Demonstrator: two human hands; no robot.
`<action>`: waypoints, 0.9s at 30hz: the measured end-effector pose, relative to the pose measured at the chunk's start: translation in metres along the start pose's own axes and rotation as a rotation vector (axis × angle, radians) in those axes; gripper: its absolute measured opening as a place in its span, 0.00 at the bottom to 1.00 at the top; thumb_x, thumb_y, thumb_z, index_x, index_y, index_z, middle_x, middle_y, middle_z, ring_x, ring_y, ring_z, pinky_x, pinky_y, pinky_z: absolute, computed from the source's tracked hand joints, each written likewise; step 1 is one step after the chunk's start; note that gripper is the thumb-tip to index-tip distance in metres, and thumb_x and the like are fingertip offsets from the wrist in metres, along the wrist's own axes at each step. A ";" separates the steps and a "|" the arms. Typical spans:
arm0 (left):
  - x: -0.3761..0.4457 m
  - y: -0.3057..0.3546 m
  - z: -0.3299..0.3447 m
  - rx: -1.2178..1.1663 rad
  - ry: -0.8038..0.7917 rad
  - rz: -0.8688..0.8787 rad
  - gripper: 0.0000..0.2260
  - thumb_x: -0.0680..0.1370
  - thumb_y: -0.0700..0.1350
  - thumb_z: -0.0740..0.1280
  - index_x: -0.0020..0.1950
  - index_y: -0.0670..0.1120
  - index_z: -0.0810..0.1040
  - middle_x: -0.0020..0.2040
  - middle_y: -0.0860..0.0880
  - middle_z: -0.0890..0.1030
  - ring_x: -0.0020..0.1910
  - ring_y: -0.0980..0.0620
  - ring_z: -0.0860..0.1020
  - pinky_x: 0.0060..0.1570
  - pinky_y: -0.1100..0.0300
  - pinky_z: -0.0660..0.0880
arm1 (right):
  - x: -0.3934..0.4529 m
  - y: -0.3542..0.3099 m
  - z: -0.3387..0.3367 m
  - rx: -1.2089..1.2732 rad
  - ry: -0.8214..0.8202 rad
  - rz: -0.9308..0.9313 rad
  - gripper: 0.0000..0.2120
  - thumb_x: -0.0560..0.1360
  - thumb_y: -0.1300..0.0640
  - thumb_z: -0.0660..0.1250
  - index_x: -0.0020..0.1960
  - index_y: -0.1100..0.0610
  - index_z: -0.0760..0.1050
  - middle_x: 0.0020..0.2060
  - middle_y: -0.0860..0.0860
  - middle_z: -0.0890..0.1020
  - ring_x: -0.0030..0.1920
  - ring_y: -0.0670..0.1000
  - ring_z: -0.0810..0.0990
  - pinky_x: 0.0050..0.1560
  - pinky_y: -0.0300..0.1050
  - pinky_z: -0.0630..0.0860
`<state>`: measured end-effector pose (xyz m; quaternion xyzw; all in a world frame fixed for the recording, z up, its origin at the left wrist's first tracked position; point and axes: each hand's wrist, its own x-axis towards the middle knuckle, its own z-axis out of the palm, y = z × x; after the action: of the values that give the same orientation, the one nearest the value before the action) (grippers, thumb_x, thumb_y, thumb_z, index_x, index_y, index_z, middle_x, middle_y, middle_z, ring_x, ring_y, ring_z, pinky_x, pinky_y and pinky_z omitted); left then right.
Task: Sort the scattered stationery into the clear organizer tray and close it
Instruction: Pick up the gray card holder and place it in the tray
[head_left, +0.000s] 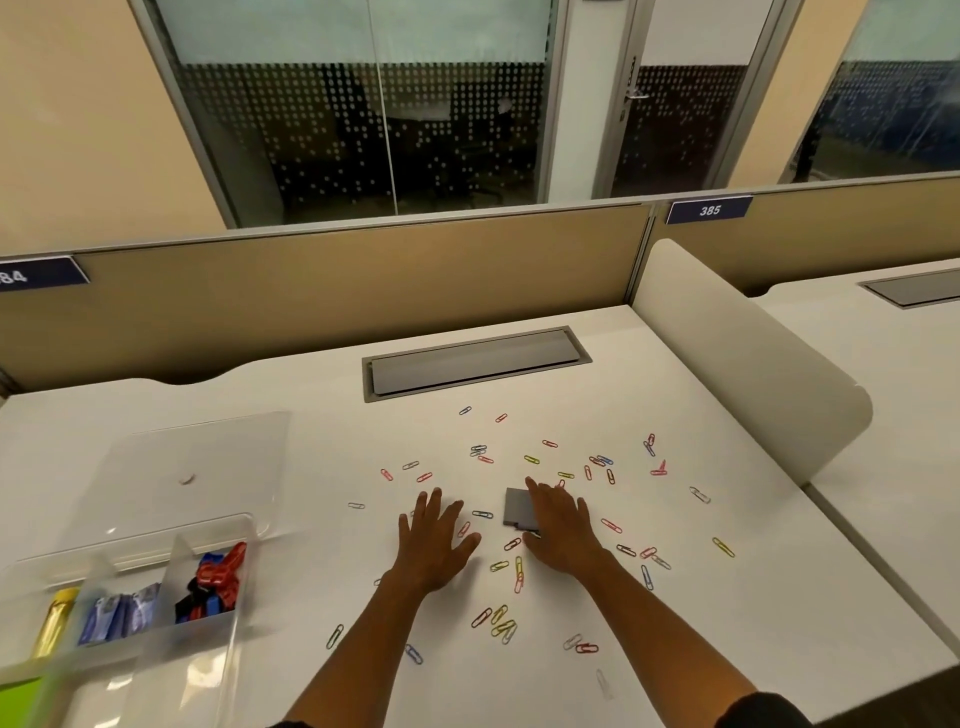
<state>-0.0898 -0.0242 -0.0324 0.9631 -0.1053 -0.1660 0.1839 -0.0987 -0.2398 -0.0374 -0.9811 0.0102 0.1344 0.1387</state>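
Several coloured paper clips (501, 626) lie scattered over the white desk (311, 415). My left hand (434, 540) rests flat on the desk, fingers spread, holding nothing. My right hand (561, 530) lies flat with its fingers on a small grey card-like piece (514, 512). The clear organizer tray (124, 613) stands at the near left with its lid (176, 467) open behind it. Its compartments hold a yellow item (54, 621), blue packets (117, 613) and red, blue and black clips (213, 579).
A grey cable flap (475, 361) is set into the desk behind the clips. A beige partition (322, 291) runs along the back and a curved white divider (748, 358) bounds the right side. Something green (18, 704) shows at the bottom left corner.
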 end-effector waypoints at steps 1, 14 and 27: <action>0.002 0.002 0.001 -0.008 0.001 0.002 0.29 0.79 0.63 0.55 0.77 0.53 0.55 0.80 0.47 0.45 0.78 0.46 0.41 0.74 0.41 0.43 | 0.002 0.001 0.000 0.006 0.011 -0.009 0.37 0.77 0.46 0.62 0.77 0.50 0.45 0.75 0.50 0.58 0.75 0.55 0.56 0.75 0.60 0.49; 0.007 0.030 -0.004 -0.434 0.135 -0.011 0.24 0.79 0.54 0.64 0.73 0.49 0.65 0.78 0.48 0.57 0.78 0.49 0.51 0.74 0.52 0.54 | 0.017 0.007 -0.006 -0.021 0.092 -0.009 0.38 0.72 0.42 0.68 0.75 0.51 0.54 0.67 0.54 0.66 0.66 0.54 0.67 0.67 0.51 0.66; -0.010 0.042 -0.012 -0.616 0.102 -0.066 0.21 0.78 0.52 0.65 0.68 0.45 0.72 0.68 0.48 0.73 0.67 0.50 0.71 0.63 0.61 0.67 | 0.004 -0.011 -0.015 0.354 0.268 -0.057 0.37 0.65 0.42 0.75 0.68 0.54 0.65 0.59 0.52 0.67 0.56 0.50 0.72 0.49 0.37 0.75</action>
<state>-0.1009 -0.0556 -0.0027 0.8721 -0.0093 -0.1475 0.4664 -0.0906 -0.2331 -0.0217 -0.9505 0.0245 -0.0050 0.3098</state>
